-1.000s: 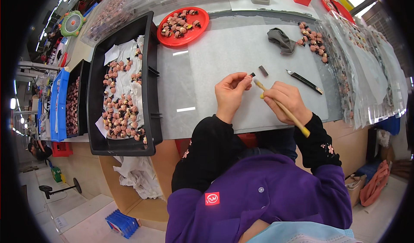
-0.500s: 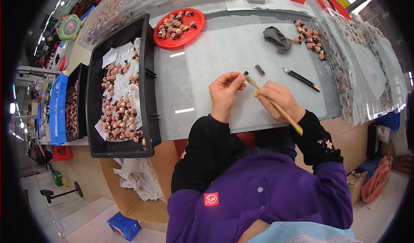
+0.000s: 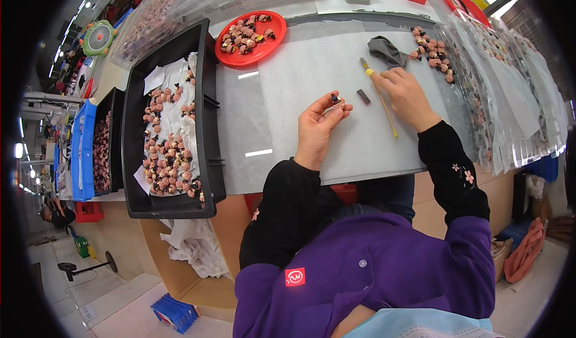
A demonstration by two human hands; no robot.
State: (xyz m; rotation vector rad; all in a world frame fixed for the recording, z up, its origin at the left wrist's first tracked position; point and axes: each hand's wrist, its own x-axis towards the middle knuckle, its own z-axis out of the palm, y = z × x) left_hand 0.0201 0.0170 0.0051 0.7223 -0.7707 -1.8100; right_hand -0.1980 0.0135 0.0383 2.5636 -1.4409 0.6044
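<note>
A small knobbly pink figurine [image 3: 336, 101] with a dark top is pinched in my left hand [image 3: 318, 123], above the white sheet [image 3: 288, 98] on the table. My right hand [image 3: 409, 98] is farther right, near the grey cloth. Its fingertips are closed on the upper part of a thin paintbrush [image 3: 386, 110] with a yellow handle, bristles pointing away from me. Whether the brush rests on the sheet, I cannot tell. Between the hands lies a small dark grey block [image 3: 363, 96]. The black craft knife seen earlier is hidden around my right hand.
On my left stands a black tray [image 3: 214, 152] of pink figurines on white paper. Behind it is a red plate [image 3: 279, 29] with more. A crumpled grey cloth [image 3: 386, 51] lies beside several loose figurines [image 3: 433, 56]. Clear plastic packs [image 3: 510, 104] are stacked along the right.
My right hand has moved the brush away from the figurine, to the right and farther back. My left hand has shifted slightly right and lower, turning the figurine.
</note>
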